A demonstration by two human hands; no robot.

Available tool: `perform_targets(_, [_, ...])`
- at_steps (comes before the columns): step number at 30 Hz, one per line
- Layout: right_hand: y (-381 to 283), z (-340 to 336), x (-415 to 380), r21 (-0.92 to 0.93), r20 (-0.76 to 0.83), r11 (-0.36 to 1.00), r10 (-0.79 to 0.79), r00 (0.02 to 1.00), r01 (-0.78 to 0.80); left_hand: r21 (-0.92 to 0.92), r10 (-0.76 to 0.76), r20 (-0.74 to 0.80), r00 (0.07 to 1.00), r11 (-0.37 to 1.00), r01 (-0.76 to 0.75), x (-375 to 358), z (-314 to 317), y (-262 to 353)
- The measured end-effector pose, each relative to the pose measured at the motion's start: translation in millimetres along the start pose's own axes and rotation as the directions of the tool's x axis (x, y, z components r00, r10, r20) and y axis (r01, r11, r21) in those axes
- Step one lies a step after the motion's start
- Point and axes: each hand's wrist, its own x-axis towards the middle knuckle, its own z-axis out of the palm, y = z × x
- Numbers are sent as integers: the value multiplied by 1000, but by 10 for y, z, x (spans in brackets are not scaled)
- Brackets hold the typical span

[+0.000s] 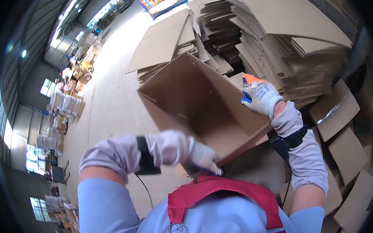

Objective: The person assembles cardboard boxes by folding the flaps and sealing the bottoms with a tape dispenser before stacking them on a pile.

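**Open carton angled between two gloved hands**

The open carton (232,107) sits in front of the wearer's red apron (219,183), its mouth slanting from far left to near right. The left hand (203,157) is at its near edge, blurred; whether those fingers grip cannot be told. The right hand (264,96), farther from the body, bends its fingers beside the right wall, an orange object (252,77) just beyond; their grip is unclear. Flattened cardboard (291,14) is piled past the carton.
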Motion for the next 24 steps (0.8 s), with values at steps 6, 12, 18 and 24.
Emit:
perform_targets(6, [-9,184,-97,73,-21,997,-7,1000,9,-159,-86,198,976,980,119,195,-154,-966])
perform_targets(12, [-39,110,7,50,-25,997,64,998,-62,318,-397,165,903,888,333,805,-521,-825])
perform_targets(18, [-154,62,-52,6,-107,997,72,992,-71,633,-139,-371,918,686,359,590,-1180,-768])
perform_targets(24, [-100,95,-19,-45,-107,992,111,988,-116,-147,-299,-950,94,691,708,-863,-1998,-1613])
